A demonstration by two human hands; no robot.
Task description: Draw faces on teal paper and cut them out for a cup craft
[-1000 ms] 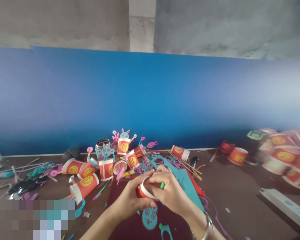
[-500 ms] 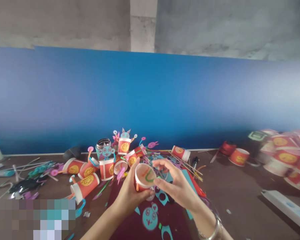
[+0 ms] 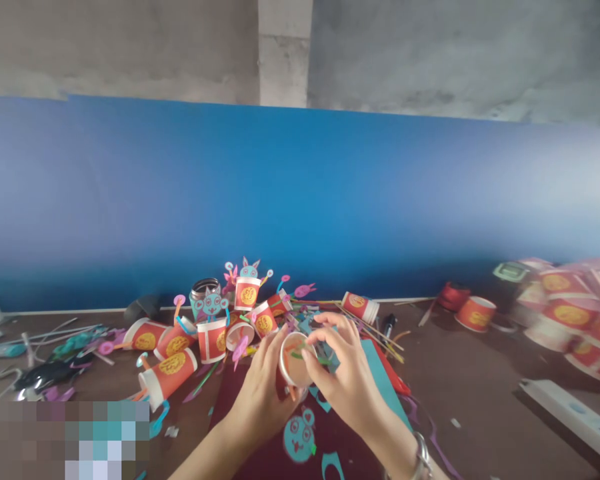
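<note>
My left hand [image 3: 260, 383] is wrapped round a red and white paper cup [image 3: 294, 368], its mouth tilted toward me. An orange strip [image 3: 293, 392] sticks out at the cup's near side. My right hand [image 3: 349, 373] has its thumb and finger closed at the cup's right rim, on a thin green strip [image 3: 325, 361] that shows partly inside the cup and partly beyond the fingers. Below the hands, a blue paper face [image 3: 299, 439] with drawn eyes lies on a dark red board [image 3: 260, 453]. A small green piece [image 3: 313, 450] lies at its edge.
Several decorated cups [image 3: 169, 375] crowd the table to the left and behind my hands. Blue card [image 3: 380, 363] and blue cutouts [image 3: 333, 465] lie nearby. Piled cups [image 3: 573, 313] stand far right, with a white power strip [image 3: 570, 413] in front. A blue panel [image 3: 300, 200] closes the back.
The cup has moved slightly right and turned in my left hand. My right fingers have closed at its rim, and the green strip now shows past them.
</note>
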